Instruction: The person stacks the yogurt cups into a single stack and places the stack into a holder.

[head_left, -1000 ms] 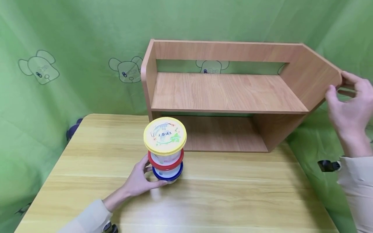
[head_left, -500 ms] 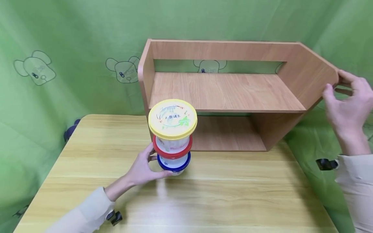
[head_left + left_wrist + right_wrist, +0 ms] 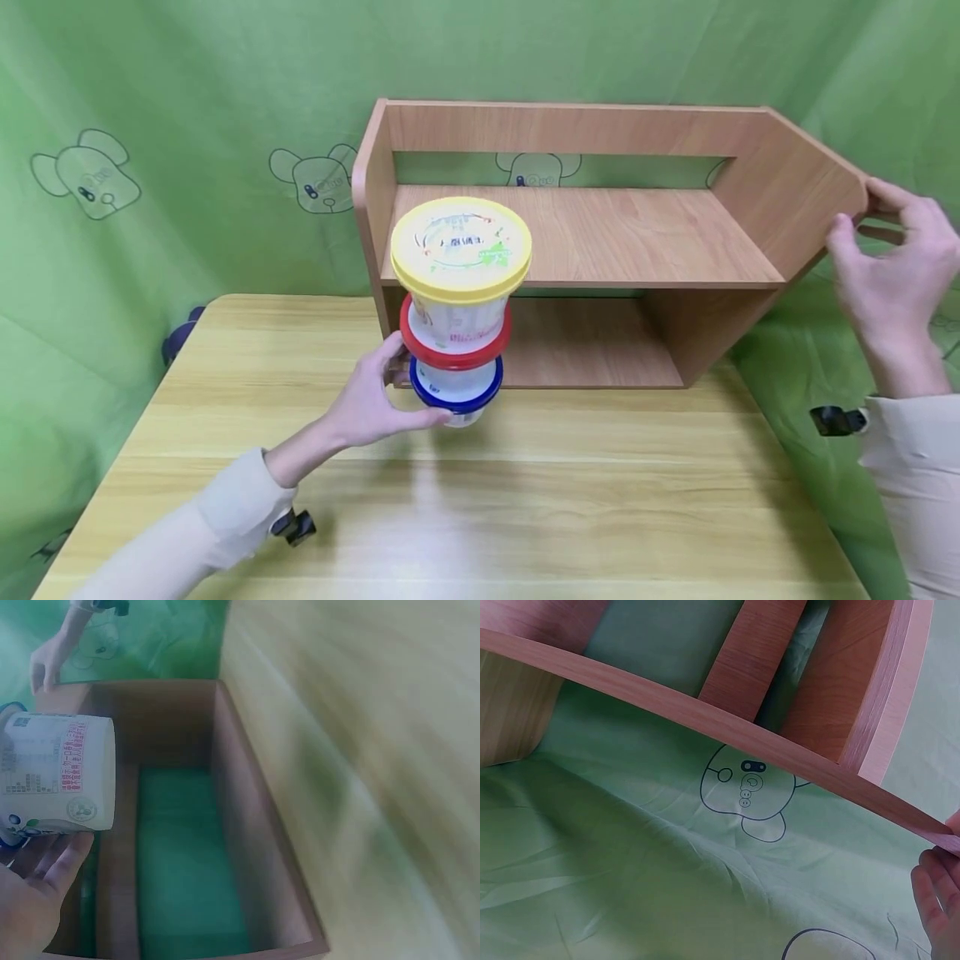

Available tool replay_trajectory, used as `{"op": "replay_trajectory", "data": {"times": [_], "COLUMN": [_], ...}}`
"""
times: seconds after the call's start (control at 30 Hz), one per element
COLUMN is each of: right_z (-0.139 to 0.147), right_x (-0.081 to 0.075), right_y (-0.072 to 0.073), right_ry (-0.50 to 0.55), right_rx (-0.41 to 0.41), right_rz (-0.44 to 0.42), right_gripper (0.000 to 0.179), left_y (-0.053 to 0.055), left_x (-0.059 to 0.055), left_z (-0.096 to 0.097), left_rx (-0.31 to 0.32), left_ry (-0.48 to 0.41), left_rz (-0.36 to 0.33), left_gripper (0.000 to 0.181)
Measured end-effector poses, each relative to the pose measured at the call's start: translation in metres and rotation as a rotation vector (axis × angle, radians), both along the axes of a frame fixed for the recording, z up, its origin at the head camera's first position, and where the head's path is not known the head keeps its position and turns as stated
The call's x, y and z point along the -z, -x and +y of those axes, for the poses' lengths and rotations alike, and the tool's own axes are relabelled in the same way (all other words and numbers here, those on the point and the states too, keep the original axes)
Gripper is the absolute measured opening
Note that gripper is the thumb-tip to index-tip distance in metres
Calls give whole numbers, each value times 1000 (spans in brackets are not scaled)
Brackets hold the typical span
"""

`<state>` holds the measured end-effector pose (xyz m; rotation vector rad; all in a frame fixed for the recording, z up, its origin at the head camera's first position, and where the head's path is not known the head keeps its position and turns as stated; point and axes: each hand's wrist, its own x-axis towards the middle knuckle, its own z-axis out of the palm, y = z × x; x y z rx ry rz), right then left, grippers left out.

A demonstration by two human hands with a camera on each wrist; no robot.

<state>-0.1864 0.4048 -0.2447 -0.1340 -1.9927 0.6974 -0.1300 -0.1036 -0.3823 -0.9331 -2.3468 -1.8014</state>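
My left hand [image 3: 360,404] grips the lowest of three stacked plastic tubs, thumb in front and fingers behind. That bottom tub has a blue lid [image 3: 459,403]. Above it sits a red-lidded tub [image 3: 455,362], topped by a larger yellow-lidded tub [image 3: 461,250]. The stack overlaps the left part of the wooden shelf [image 3: 600,237] in the head view. Printed text shows on the white bottom tub [image 3: 56,772] in the left wrist view, held by the fingers [image 3: 64,870]. At far right, my right hand [image 3: 896,275] pinches the front corner of the shelf's side panel [image 3: 705,716].
The two-level shelf stands at the back of the light wooden table [image 3: 600,492], with upright side panels and a rail across the top back. Green curtain [image 3: 187,75] printed with cartoon animals hangs behind and at both sides. Something purple [image 3: 180,337] shows past the table's left edge.
My left hand has lifted the tub stack up and toward the shelf, slightly rightward, and the yellow lid now overlaps the upper board. My right hand keeps its hold on the side panel.
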Motion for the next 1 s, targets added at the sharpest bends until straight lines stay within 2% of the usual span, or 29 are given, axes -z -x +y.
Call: {"op": "replay_trajectory", "data": {"times": [0.23, 0.5, 1.0], "right_z": [-1, 1, 4], "right_x": [1, 2, -1], "right_y": [0, 0, -1], "right_ry": [-5, 14, 18], "right_rx": [-3, -15, -6], "right_rz": [-1, -4, -10], "right_gripper": [38, 39, 39], "left_y": [10, 20, 45], "left_x": [-25, -51, -95], "left_z": [4, 13, 31], "left_rx": [21, 40, 58], "left_ry": [-22, -20, -20], "left_rz": [83, 71, 51], "left_gripper": [84, 84, 84]}}
